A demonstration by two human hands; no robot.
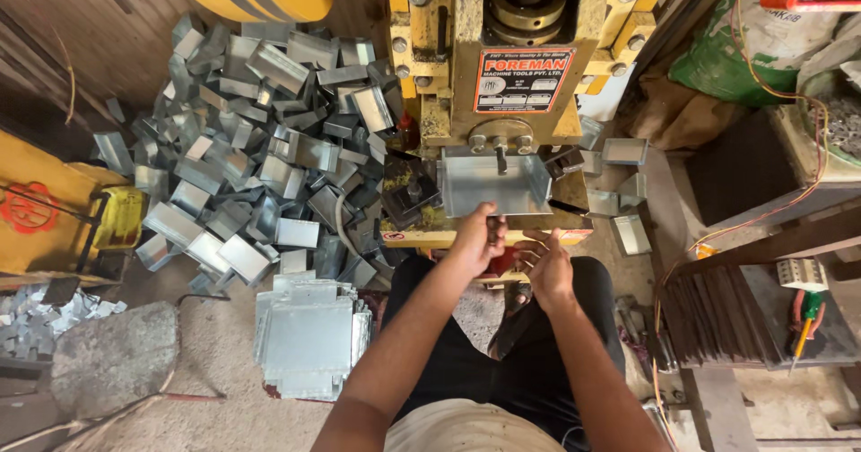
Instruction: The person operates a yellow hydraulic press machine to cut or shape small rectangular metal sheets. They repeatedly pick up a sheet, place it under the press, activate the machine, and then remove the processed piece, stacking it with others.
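While one bent sheet-metal tray (495,183) sits in the press (502,75), left hand (477,237) grasps its edge, right hand (549,268) released.

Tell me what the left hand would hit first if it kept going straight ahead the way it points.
Likely the bent metal sheet on the press bed: the left hand already touches its near edge. Beyond it stands the yellow press.

yellow press (448,102), grey sheet-metal piece (493,187)

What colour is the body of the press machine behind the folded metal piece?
Yellow, worn and grimy: the press machine body behind the folded grey sheet-metal piece shows best in the head view.
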